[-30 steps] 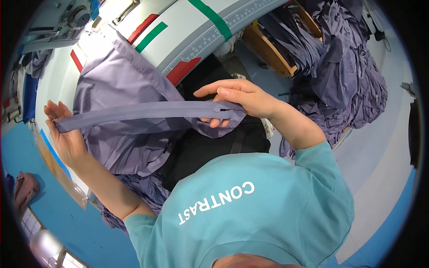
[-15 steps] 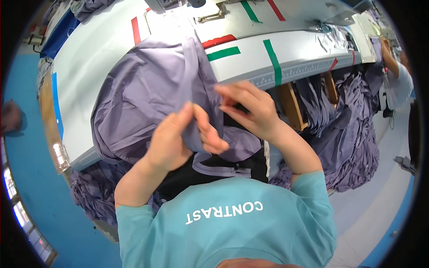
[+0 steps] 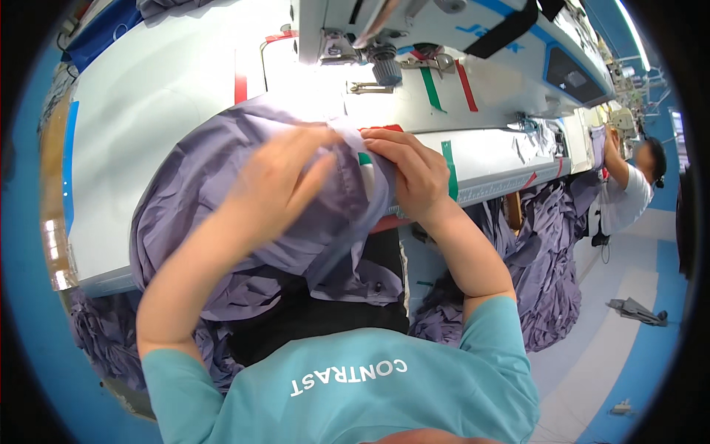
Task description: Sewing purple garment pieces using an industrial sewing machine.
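A large lavender garment piece [image 3: 188, 181] lies bunched on the sewing table, its near part hanging over the edge onto my lap. My left hand [image 3: 277, 177] is over the cloth, blurred, its fingers stretched toward the machine and its thumb apart. My right hand [image 3: 418, 174] grips the cloth's right edge, fingers bent over a narrow lavender band [image 3: 381, 196]; its thumb is hidden. Both hands' fingertips are close together, just in front of the sewing machine [image 3: 414, 33]. The needle area is washed out by bright light.
A ruler strip [image 3: 488, 190] runs along the table edge, with red and green tape [image 3: 450, 166] on the surface. Lavender cloth heaps [image 3: 547, 274] hang at right; another pile [image 3: 111, 333] lies at lower left. A co-worker [image 3: 625, 189] sits at far right.
Both hands have moved forward to the machine, carrying the band and cloth edge with them. My right hand has closed on the cloth. The view has shifted, showing more of the machine.
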The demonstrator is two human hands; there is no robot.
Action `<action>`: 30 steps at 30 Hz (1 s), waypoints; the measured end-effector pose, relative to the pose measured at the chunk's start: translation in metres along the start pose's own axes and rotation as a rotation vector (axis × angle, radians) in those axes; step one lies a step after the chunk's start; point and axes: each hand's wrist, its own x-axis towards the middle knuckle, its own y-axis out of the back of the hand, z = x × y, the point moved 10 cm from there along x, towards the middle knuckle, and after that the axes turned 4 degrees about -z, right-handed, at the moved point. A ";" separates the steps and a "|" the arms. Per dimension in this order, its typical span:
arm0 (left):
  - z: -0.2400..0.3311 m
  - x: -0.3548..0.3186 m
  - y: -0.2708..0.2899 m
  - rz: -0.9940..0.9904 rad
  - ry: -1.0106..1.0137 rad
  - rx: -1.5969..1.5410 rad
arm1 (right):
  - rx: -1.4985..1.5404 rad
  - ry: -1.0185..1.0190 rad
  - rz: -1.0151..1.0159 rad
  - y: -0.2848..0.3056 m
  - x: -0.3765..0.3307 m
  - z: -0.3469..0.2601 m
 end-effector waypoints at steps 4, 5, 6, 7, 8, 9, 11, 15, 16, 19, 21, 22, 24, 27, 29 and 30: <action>-0.042 0.025 -0.016 -0.084 -0.055 0.527 | -0.033 0.047 0.050 0.009 0.014 0.010; -0.049 0.022 -0.022 -0.114 -0.051 0.505 | -0.055 0.085 0.051 0.009 0.017 0.009; -0.046 0.017 -0.018 -0.052 -0.105 0.491 | -0.077 0.126 0.057 0.009 0.019 0.008; -0.045 0.011 -0.021 -0.067 -0.135 0.477 | -0.074 0.108 0.052 0.008 0.022 0.011; -0.041 0.005 -0.020 -0.057 -0.167 0.460 | -0.092 0.154 0.005 0.002 0.023 0.008; -0.038 -0.001 -0.022 -0.064 -0.183 0.489 | -0.102 0.194 -0.027 -0.004 0.024 0.005; -0.035 -0.009 -0.023 -0.101 -0.178 0.439 | -0.120 0.218 -0.092 -0.016 0.024 0.003; -0.031 -0.009 -0.020 -0.121 -0.163 0.388 | -0.147 0.234 -0.181 -0.035 0.023 0.001; -0.030 -0.008 -0.020 -0.125 -0.166 0.387 | -0.151 0.223 -0.200 -0.038 0.024 0.002; -0.030 -0.006 -0.020 -0.125 -0.162 0.387 | -0.164 0.194 -0.204 -0.039 0.026 0.005; -0.030 -0.006 -0.019 -0.113 -0.168 0.388 | -0.168 0.199 -0.211 -0.040 0.026 0.005; -0.029 -0.007 -0.019 -0.104 -0.176 0.400 | -0.171 0.193 -0.217 -0.040 0.026 0.005; -0.030 -0.007 -0.019 -0.104 -0.169 0.391 | -0.169 0.193 -0.223 -0.042 0.026 0.006; -0.030 -0.006 -0.018 -0.110 -0.165 0.389 | -0.191 0.208 -0.210 -0.044 0.024 0.006; -0.030 -0.006 -0.018 -0.110 -0.163 0.387 | -0.215 0.227 -0.194 -0.045 0.024 0.005; -0.030 -0.005 -0.019 -0.115 -0.165 0.389 | -0.220 0.230 -0.193 -0.046 0.023 0.005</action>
